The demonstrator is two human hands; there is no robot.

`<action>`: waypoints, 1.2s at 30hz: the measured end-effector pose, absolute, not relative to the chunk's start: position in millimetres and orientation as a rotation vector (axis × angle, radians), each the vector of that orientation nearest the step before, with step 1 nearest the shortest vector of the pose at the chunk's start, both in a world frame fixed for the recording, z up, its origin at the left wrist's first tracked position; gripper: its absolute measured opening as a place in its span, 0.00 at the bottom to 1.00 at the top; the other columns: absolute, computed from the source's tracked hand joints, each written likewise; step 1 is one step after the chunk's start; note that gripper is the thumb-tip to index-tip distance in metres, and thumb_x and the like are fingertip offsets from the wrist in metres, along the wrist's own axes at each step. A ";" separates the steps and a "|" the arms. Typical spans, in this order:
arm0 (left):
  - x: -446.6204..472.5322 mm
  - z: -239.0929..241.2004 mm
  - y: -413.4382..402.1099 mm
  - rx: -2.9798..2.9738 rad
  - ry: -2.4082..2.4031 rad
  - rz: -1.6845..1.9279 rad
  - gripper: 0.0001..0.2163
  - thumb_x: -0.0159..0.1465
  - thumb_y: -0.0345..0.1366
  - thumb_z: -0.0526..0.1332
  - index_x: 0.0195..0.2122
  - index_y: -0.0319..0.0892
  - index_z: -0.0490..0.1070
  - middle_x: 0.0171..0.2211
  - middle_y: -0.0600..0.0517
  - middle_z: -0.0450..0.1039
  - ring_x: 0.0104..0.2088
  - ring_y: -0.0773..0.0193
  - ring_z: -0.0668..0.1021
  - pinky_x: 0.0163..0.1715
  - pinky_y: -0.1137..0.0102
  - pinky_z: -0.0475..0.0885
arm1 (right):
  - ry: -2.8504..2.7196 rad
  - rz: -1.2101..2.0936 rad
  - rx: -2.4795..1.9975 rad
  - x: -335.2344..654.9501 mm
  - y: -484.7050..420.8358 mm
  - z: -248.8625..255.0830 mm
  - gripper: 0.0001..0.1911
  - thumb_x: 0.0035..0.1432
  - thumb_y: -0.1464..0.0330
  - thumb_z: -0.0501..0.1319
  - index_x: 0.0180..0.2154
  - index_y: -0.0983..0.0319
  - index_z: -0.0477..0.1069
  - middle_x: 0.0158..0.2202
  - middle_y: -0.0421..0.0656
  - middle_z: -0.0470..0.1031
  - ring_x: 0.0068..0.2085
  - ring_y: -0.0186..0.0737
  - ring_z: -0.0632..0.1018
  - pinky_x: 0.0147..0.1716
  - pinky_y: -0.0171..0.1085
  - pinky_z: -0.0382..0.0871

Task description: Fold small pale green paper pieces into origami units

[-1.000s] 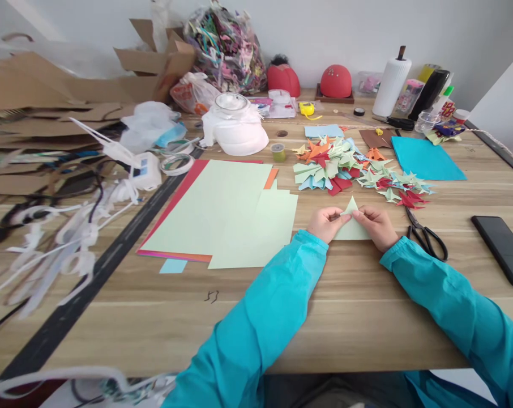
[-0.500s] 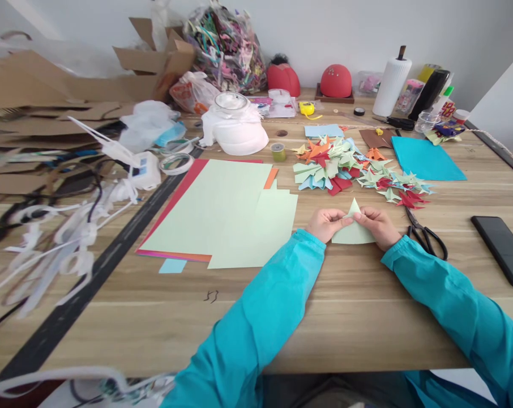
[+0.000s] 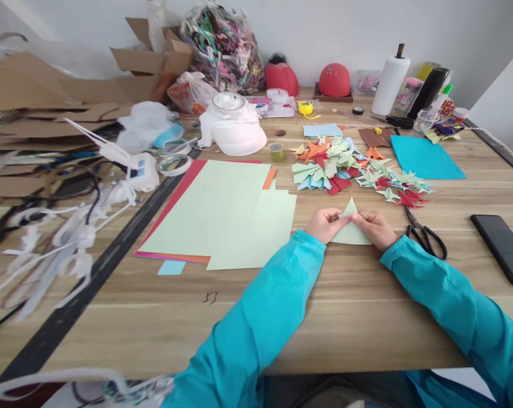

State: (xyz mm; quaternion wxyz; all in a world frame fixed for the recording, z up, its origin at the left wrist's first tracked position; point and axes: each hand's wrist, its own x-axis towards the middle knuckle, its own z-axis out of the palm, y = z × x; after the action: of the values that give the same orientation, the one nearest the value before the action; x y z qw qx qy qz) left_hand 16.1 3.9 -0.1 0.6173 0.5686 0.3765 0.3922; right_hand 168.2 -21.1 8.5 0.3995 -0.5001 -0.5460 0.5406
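Observation:
A pale green sheet of folding paper (image 3: 352, 233), pointed at the top and wide at the bottom, is held between my two hands just above the table. My left hand (image 3: 324, 224) pinches its left side near the point. From the other side, my right hand (image 3: 373, 226) grips it with the thumb pressed on the front. The fingers partly hide the folds. Beyond the hands lies a pile of folded paper shapes (image 3: 333, 164) in green, orange, red and blue. Scissors (image 3: 426, 233) with black handles rest to the right of my right hand.
Large green paper sheets (image 3: 205, 209) over red and orange ones lie to the left. A black phone (image 3: 500, 249) is at the right, with a turquoise square (image 3: 426, 157) farther back. A spool (image 3: 277, 151) stands near the pile. Cables and white strips (image 3: 78, 243) clutter the far left.
The right edge of the paper's lower part has drawn inward a little, and the right fingers have shifted slightly left. Both hands keep their hold; the view has moved slightly.

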 end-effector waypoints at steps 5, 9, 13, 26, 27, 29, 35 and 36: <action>15.2 -1.9 5.6 1.294 0.829 0.858 0.19 0.44 0.48 0.66 0.27 0.36 0.73 0.20 0.54 0.70 0.21 0.70 0.70 0.20 0.75 0.62 | -1.483 1.324 -1.245 169.0 -21.7 11.4 0.21 0.43 0.52 0.62 0.18 0.65 0.67 0.17 0.36 0.62 0.20 0.28 0.62 0.18 0.30 0.55; 15.8 -1.1 5.5 1.223 0.792 0.849 0.19 0.44 0.49 0.66 0.29 0.36 0.73 0.22 0.53 0.72 0.23 0.69 0.72 0.23 0.74 0.65 | -1.389 1.378 -1.264 167.6 -23.0 11.1 0.22 0.43 0.51 0.61 0.20 0.64 0.68 0.17 0.37 0.64 0.20 0.29 0.64 0.18 0.31 0.57; 15.0 -0.8 5.7 1.200 0.782 0.834 0.18 0.44 0.48 0.66 0.27 0.36 0.72 0.21 0.54 0.72 0.22 0.70 0.71 0.22 0.75 0.64 | -1.301 1.356 -1.275 167.9 -23.0 8.8 0.22 0.41 0.51 0.63 0.19 0.64 0.65 0.17 0.36 0.63 0.19 0.29 0.63 0.18 0.31 0.56; 15.4 0.0 7.6 1.075 0.800 0.806 0.18 0.44 0.47 0.67 0.26 0.36 0.73 0.22 0.52 0.73 0.24 0.68 0.72 0.26 0.72 0.66 | -1.121 1.323 -1.277 166.4 -21.3 10.4 0.22 0.39 0.54 0.65 0.16 0.63 0.61 0.15 0.34 0.60 0.17 0.26 0.60 0.16 0.30 0.51; 15.6 -0.8 7.8 1.083 0.826 0.821 0.18 0.44 0.47 0.67 0.25 0.36 0.72 0.22 0.53 0.73 0.23 0.69 0.72 0.25 0.73 0.65 | -1.118 1.306 -1.274 166.5 -21.0 10.3 0.22 0.39 0.55 0.66 0.15 0.63 0.60 0.15 0.34 0.60 0.17 0.26 0.60 0.16 0.30 0.51; 15.9 -3.2 8.8 1.098 0.859 0.863 0.17 0.44 0.47 0.66 0.24 0.36 0.71 0.21 0.54 0.72 0.22 0.70 0.71 0.24 0.74 0.64 | -1.117 1.300 -1.254 166.7 -20.4 10.0 0.21 0.37 0.55 0.67 0.16 0.63 0.62 0.15 0.35 0.62 0.18 0.28 0.62 0.17 0.31 0.54; 15.9 -5.4 10.5 1.153 0.850 0.926 0.17 0.45 0.48 0.65 0.27 0.37 0.74 0.23 0.53 0.72 0.26 0.68 0.71 0.28 0.73 0.66 | -1.108 1.350 -1.216 166.2 -21.0 9.3 0.18 0.38 0.54 0.66 0.21 0.63 0.70 0.19 0.38 0.70 0.22 0.32 0.68 0.22 0.33 0.62; 15.8 -4.4 10.0 1.157 0.837 0.915 0.18 0.46 0.48 0.65 0.29 0.37 0.74 0.24 0.53 0.73 0.27 0.67 0.72 0.29 0.73 0.66 | -1.090 1.362 -1.222 165.9 -21.5 9.3 0.19 0.39 0.53 0.65 0.22 0.64 0.71 0.20 0.39 0.70 0.22 0.33 0.69 0.22 0.33 0.63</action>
State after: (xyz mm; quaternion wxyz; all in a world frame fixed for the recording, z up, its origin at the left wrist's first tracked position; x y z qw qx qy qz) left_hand 15.8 10.0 -4.4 0.6614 0.5116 0.3703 0.4046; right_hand 165.9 -21.5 9.3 0.4846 -0.5019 -0.4477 0.5593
